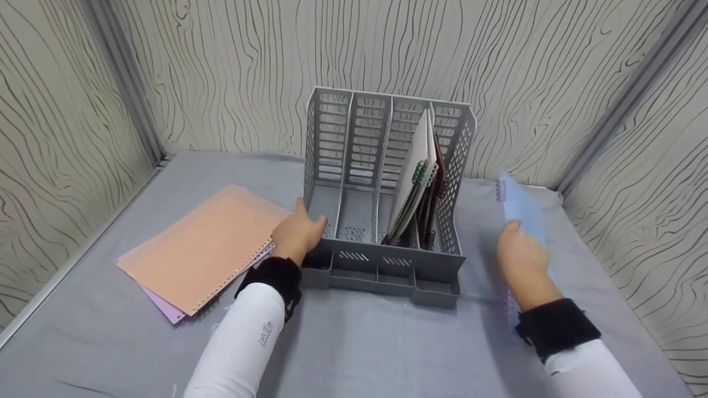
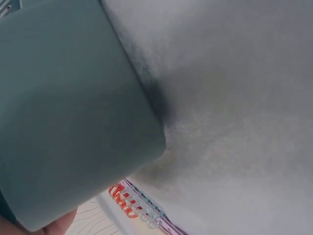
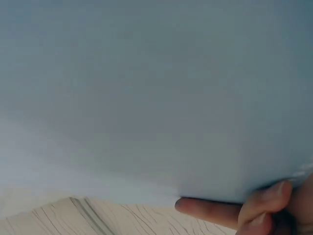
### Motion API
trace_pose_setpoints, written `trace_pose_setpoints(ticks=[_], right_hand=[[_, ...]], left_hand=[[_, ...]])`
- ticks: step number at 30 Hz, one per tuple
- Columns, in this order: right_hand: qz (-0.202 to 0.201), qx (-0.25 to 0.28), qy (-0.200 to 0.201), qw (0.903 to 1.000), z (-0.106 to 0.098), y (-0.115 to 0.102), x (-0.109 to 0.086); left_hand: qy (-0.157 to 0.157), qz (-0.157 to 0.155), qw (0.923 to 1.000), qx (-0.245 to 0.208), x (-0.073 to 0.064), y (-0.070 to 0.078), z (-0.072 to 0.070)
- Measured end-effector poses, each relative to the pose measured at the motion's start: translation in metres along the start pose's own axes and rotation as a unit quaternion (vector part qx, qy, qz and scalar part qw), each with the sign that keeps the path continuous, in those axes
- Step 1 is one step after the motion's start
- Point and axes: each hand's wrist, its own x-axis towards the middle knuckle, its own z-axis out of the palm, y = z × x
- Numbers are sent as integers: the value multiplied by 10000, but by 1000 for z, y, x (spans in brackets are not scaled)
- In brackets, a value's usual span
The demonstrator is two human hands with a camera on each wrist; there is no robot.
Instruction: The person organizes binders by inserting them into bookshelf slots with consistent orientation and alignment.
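A grey desk file organizer [image 1: 381, 251] with upright slots and small front trays stands mid-table. My left hand [image 1: 298, 232] grips its front left corner, with the index finger along the left side wall and the thumb over the front edge. In the left wrist view the organizer's smooth outer face [image 2: 78, 117] hides most of that hand. On the right, my right hand [image 1: 521, 260] holds a blue spiral notebook [image 1: 524, 213] on edge, apart from the organizer. The blue cover [image 3: 146, 107] fills most of the right wrist view, fingers [image 3: 208, 209] at its edge.
Several spiral notebooks, including a white one [image 1: 412, 160], lean in the organizer's right-hand slots. Left of it, an orange notebook [image 1: 213, 243] lies flat over a purple one [image 1: 160, 304] on the grey tablecloth [image 1: 354, 348]. Wood-pattern panels [image 1: 238, 72] enclose the table.
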Motion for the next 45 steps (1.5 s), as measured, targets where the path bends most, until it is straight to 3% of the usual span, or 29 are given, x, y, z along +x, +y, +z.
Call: trace_pose_setpoints(ticks=[4,7,10,13,18,35,40,45], right_hand=[[-221,349,694,9967,-30,1,-5],[-352,662,1404,9873,-49,-1,-8],[-381,1036,1836,9768,-64,-3,-12],[-513,1416,2358,9601,-71,-5,-17],[-862,1916,3234,9227,-76,-11,-22],[-1201,2415,4241,8645,-97,-28,-39],[-1338,2460,4324,8571,-106,-31,-46],[-1484,2363,4326,8573,-112,-35,-56]], left_hand=[[38,-20,10000,-18,0,-1,-2],[72,-19,10000,-44,1,-2,-4],[75,-13,10000,-49,1,-3,-4],[57,-12,10000,-31,1,-3,-3],[65,-17,10000,43,3,-1,-2],[30,-9,10000,-38,1,0,1],[47,-11,10000,-72,1,0,1],[46,-45,10000,-51,1,0,2]])
